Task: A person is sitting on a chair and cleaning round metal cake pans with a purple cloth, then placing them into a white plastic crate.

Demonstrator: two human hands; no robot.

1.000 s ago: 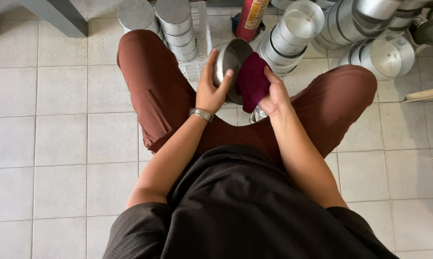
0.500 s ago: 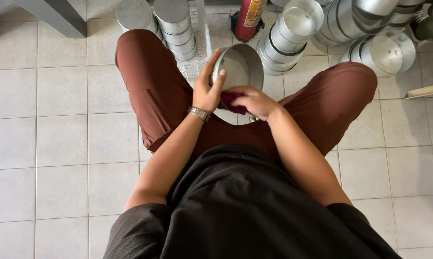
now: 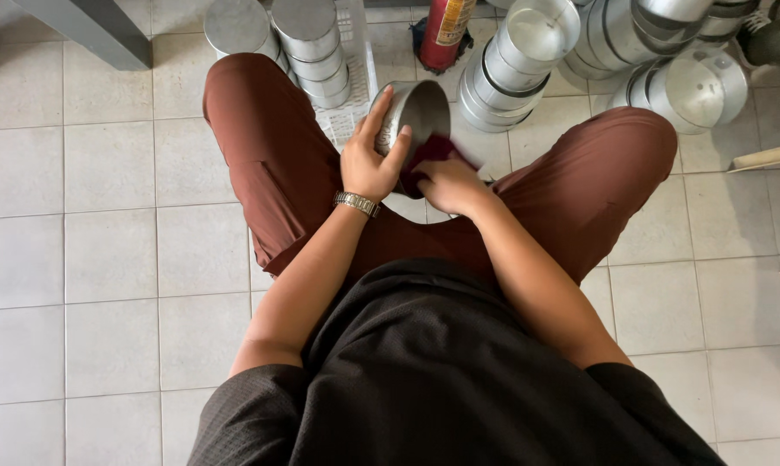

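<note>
From my feed, a grey slanted metal leg (image 3: pixel 83 34) stood far left on the pale tiled floor (image 3: pixel 105 259). Next came stacked round shiny metal tins (image 3: pixel 308 43) beside a white plastic crate (image 3: pixel 355 95). My left hand (image 3: pixel 368 160), a silver wristwatch (image 3: pixel 356 204) on its wrist, had its grip closed around the rim of a round shiny metal tin (image 3: pixel 416 112), tilted above my lap between brown-trousered knees. My right hand (image 3: pixel 450 183) pressed a dark red cloth (image 3: pixel 437 151) against the tin, fingers clenched on it. Behind stood a red cylinder with a yellow label (image 3: pixel 446 30), then more nested tins (image 3: pixel 528 60), crowding the right.
</note>
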